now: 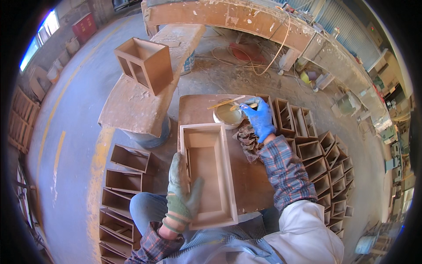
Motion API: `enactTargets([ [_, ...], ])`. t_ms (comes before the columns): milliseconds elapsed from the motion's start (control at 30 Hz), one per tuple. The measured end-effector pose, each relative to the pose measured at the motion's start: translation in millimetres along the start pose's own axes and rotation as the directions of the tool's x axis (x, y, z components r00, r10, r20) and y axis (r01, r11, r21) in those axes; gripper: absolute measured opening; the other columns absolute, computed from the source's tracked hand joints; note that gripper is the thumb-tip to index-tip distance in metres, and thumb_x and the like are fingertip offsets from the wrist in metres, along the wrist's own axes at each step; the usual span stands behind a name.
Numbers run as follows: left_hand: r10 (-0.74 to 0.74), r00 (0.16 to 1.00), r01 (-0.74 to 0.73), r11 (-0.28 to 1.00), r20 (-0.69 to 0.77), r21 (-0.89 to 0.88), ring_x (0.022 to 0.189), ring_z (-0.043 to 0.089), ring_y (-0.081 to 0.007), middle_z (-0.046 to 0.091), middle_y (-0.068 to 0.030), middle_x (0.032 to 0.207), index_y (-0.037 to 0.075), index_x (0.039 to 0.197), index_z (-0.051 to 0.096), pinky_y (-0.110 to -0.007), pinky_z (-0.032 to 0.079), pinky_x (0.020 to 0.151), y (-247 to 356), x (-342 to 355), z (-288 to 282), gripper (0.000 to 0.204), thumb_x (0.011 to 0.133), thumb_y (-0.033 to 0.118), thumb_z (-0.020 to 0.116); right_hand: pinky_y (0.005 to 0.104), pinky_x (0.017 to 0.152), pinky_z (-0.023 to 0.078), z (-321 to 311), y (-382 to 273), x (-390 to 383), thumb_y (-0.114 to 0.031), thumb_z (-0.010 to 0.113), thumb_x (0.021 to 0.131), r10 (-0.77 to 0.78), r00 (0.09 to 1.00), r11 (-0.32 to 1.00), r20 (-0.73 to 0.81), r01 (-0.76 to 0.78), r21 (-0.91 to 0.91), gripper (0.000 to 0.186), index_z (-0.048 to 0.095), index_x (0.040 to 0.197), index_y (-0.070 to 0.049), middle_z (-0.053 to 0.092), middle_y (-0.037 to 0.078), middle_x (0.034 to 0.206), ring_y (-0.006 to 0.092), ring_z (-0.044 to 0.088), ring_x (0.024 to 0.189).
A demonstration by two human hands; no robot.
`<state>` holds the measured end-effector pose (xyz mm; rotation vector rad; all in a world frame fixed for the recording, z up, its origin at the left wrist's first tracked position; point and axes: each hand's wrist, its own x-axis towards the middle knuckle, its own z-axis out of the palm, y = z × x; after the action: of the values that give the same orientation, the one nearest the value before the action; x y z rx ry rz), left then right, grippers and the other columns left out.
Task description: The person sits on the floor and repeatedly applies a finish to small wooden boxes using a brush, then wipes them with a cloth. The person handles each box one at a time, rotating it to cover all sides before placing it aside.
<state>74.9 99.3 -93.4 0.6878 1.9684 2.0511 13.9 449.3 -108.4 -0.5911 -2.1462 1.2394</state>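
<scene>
A shallow wooden box [205,176] lies on a brown board [250,185] in front of me. My left hand [180,189], in a pale green striped glove, rests against the box's left side, fingers stretched out. My right hand [259,119], in a blue glove, grips a brush [239,107] over a round pot [226,115] of pale liquid. A thin stick [220,104] lies across the pot's top. A crumpled brown rag [249,143] is just below my right hand, beside the box.
At back left a box with openings [145,66] stands on a dusty plank [116,105] over buckets. Several rows of similar boxes [314,167] stand on the floor at both sides. A long workbench [228,24], with hoses [246,61] below it, runs across the back.
</scene>
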Motion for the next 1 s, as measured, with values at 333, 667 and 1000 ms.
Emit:
enactTargets([
  [333,0.011,1.000,-0.011,0.999,0.002,-0.034,0.154,0.024,-0.0238,0.020,-0.0150,0.169,0.005,0.164,0.014,-0.034,0.036,0.115,3.4,0.3,-0.1,0.080,0.097,-0.006,0.058,0.0397,0.078,0.057,19.5,24.3,1.4,-0.029,0.077,0.090,0.114,0.992,0.986,0.059,-0.106,-0.129,0.035,0.070,0.105,0.001,0.076,0.019,0.095,0.0274,0.074,0.084],
  [667,0.027,0.999,-0.029,0.996,-0.021,-0.082,0.155,0.022,-0.0300,0.019,-0.0213,0.167,-0.002,0.161,0.014,-0.042,0.020,0.126,-9.6,2.1,2.2,0.084,0.091,-0.010,0.059,0.0288,0.056,0.053,-9.6,-4.0,-13.2,-0.020,0.074,0.094,0.239,0.966,0.967,0.095,-0.228,-0.111,0.023,0.063,0.101,0.000,0.070,0.007,0.081,0.0122,0.064,0.062],
  [1000,-0.151,0.987,0.151,0.989,-0.062,0.000,0.135,0.046,-0.0203,0.046,-0.0166,0.153,-0.002,0.160,0.023,-0.033,0.038,0.113,1.7,-1.9,-0.6,0.077,0.098,0.009,0.067,0.0203,0.056,0.046,-88.6,-66.6,-74.7,-0.007,0.069,0.093,0.108,0.988,0.906,0.114,-0.145,0.398,0.014,0.066,0.106,-0.004,0.067,0.002,0.082,0.0066,0.058,0.066],
])
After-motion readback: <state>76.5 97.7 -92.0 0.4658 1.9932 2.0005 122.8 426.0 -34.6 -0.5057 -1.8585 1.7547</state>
